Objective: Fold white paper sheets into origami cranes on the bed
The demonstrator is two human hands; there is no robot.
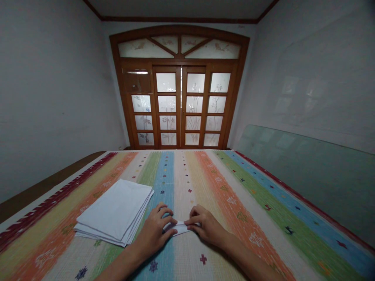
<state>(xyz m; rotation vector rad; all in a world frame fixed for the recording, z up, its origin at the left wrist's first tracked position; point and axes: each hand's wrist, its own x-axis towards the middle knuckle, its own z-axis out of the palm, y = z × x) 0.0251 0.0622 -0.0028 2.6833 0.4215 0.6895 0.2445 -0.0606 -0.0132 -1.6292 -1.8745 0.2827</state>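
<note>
A small folded white sheet [182, 228], paper or thin cloth, lies low over the striped tablecloth between my two hands. My left hand [158, 225] grips its left end, with the thumb in front and the curled fingers behind and on top. At the other end my right hand [206, 225] pinches the sheet between thumb and fingertips. Both hands partly cover it, so its full shape is hidden. Just left of my left hand rests a loose stack of larger white sheets [117, 208], their edges slightly out of line.
A tablecloth [252, 218] with coloured stripes and small woven figures covers the large surface. Along the right side stands a pale green glass-like panel [293, 160]. Wooden doors [181, 105] with frosted panes close off the far end, between pale walls.
</note>
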